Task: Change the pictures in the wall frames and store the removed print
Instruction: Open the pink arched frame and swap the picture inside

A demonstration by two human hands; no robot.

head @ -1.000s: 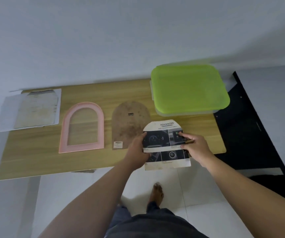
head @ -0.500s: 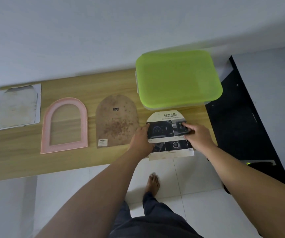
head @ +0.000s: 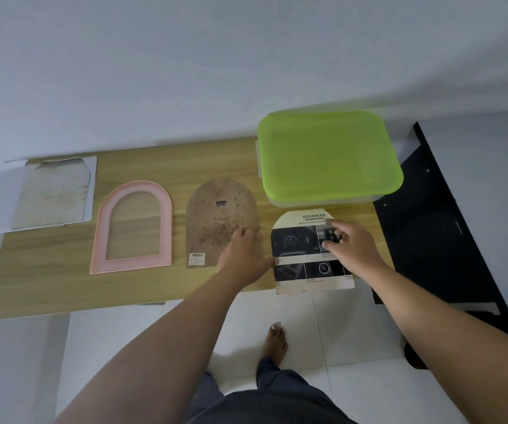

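Wooden table (head: 47,286) w/ arched print (head: 301,240) at right, overhanging near edge — just near green-lidded box (head: 329,157). Right hand (head: 352,246) spread, fingertips on print; left hand (head: 243,258) flat on backing board (head: 216,221).

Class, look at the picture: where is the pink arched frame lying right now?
In the head view, the pink arched frame lies flat on the wooden table, left of centre, between the stained sheet and the brown backing board.
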